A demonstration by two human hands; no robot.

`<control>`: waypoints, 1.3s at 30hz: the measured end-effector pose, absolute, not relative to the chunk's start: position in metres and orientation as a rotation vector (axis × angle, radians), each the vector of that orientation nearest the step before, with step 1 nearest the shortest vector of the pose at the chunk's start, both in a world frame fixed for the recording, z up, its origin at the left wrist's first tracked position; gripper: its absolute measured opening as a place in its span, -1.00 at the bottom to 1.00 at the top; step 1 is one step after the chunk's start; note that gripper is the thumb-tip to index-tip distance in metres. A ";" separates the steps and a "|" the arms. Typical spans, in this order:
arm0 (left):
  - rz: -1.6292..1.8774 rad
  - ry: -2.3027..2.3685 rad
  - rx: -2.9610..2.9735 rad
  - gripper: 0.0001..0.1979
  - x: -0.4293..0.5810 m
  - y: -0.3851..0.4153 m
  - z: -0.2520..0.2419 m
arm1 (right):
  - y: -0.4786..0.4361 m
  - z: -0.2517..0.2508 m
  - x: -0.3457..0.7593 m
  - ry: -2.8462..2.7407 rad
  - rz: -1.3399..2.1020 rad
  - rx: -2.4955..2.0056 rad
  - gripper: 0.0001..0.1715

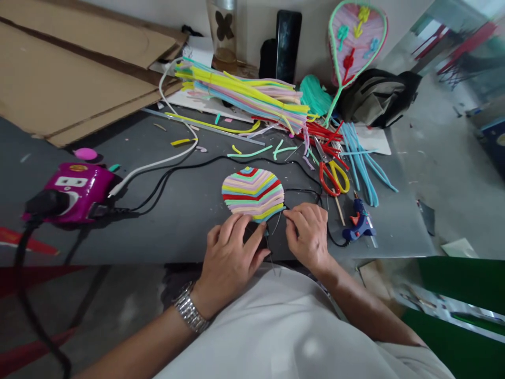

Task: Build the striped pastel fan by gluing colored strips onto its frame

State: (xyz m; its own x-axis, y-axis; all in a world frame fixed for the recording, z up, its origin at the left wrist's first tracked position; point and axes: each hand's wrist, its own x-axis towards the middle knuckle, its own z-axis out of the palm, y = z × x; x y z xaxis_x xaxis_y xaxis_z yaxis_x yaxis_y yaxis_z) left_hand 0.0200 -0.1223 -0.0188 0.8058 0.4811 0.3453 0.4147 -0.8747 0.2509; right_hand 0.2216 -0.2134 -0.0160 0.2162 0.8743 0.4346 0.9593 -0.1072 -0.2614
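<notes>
White shirt front; left hand spread open, holding nothing visible, at the lower edge of striped pipe-cleaner panel, stripes covering its face; right hand curled at its edge, hold unclear.

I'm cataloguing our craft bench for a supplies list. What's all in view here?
striped pipe-cleaner panel: 1, multicoloured, mid-table at the hands
pipe-cleaner bundle: 1, yellow and pastels, behind the panel
scissors: 1 pair, red and yellow handles, right of the panel
hot glue gun: 1, blue, right of the right hand
plug-in unit: 1, magenta, table's left side
pipe-cleaner racket shape: 1, pink and green, back right
phone: 1, black, upright at the back
glass bottle: 1, clear, at the back
bag: 1, dark, back right
cardboard sheets: several, brown, back left
wristwatch: 1, silver, left wrist
left hand: 1, at the panel's lower edge
right hand: 1, at the panel's lower right edge
</notes>
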 end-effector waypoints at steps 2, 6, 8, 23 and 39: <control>0.583 0.707 2.831 -0.62 0.020 -0.122 -0.020 | -0.213 -0.016 0.220 -1.761 -0.251 -2.037 -0.61; 0.599 0.706 2.850 -0.61 0.019 -0.122 -0.022 | -0.211 -0.014 0.216 -1.864 -0.282 -2.090 -0.49; 0.613 0.707 2.853 -0.61 0.019 -0.123 -0.024 | -0.211 -0.014 0.214 -1.860 -0.295 -2.116 -0.52; 0.615 0.877 2.740 -0.64 0.022 -0.130 -0.021 | -0.215 -0.016 0.215 -1.861 -0.304 -2.148 -0.57; 0.607 0.897 2.725 -0.62 0.021 -0.130 -0.020 | -0.216 -0.020 0.216 -1.826 -0.300 -2.110 -0.62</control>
